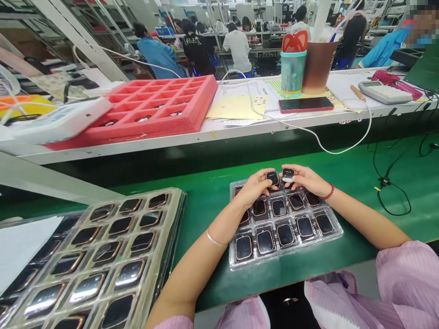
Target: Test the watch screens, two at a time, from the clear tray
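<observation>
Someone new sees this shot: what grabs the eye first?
Probably the bright red foam tray, on the white shelf at upper left. Next, the left hand and right hand, each holding a dark-faced square unit above the clear tray. Then the stacked trays of similar units, at lower left.

The tray (236,262) looks like clear plastic (quite shiny), the watch faces (265,241) smooth, glossy.

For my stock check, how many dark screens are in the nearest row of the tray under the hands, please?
5, in the tray, left to right: first screen, second screen, middle screen, fourth screen, last screen. None in this row looks hidden.
</observation>
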### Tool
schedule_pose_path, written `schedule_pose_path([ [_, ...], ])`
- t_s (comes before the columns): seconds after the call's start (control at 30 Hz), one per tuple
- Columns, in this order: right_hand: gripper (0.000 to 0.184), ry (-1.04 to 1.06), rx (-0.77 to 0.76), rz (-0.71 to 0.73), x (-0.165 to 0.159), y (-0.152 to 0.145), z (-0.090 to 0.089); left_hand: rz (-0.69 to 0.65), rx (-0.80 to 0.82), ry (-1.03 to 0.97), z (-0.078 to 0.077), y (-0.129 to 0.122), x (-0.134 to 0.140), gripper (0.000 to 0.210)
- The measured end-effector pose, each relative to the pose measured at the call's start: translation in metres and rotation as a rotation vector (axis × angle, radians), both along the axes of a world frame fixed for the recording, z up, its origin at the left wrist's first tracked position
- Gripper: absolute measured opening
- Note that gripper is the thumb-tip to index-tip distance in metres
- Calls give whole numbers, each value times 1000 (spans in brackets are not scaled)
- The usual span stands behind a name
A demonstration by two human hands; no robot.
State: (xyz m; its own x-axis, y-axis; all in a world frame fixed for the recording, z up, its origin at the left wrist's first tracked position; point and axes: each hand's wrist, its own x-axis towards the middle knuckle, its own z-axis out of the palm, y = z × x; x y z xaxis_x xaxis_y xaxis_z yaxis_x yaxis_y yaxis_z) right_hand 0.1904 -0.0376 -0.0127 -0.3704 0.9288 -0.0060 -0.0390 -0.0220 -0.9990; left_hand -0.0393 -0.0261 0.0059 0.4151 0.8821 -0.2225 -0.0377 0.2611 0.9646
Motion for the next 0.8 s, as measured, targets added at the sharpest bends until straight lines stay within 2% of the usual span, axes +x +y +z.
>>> schedule_pose_path([
  [0.13,44,-60,58,31,0,-3,4,-21,103,86,3,-3,2,39],
  [0.3,47,-24,50,36,-3,-4,6,-26,154,101,2,-2,-1,46],
  [0.37,44,4,22,-7,-1,-2,6,-27,144,81,3,0,-3,42],
  [0.47,38,-8,40,-146,8,4,7,-36,170,113,7,5,1,27],
  [0.57,30,-142,175,-290,25,10,5,-47,384,267,15,10,22,13],
  [0.67,22,-415,355,-373,38,11,2,-60,686,557,18,14,56,12],
  [0.73,18,-560,439,-404,41,9,0,-59,765,725,15,15,75,13],
  [0.8,14,-639,482,-418,42,4,-2,-54,794,790,11,13,85,14],
])
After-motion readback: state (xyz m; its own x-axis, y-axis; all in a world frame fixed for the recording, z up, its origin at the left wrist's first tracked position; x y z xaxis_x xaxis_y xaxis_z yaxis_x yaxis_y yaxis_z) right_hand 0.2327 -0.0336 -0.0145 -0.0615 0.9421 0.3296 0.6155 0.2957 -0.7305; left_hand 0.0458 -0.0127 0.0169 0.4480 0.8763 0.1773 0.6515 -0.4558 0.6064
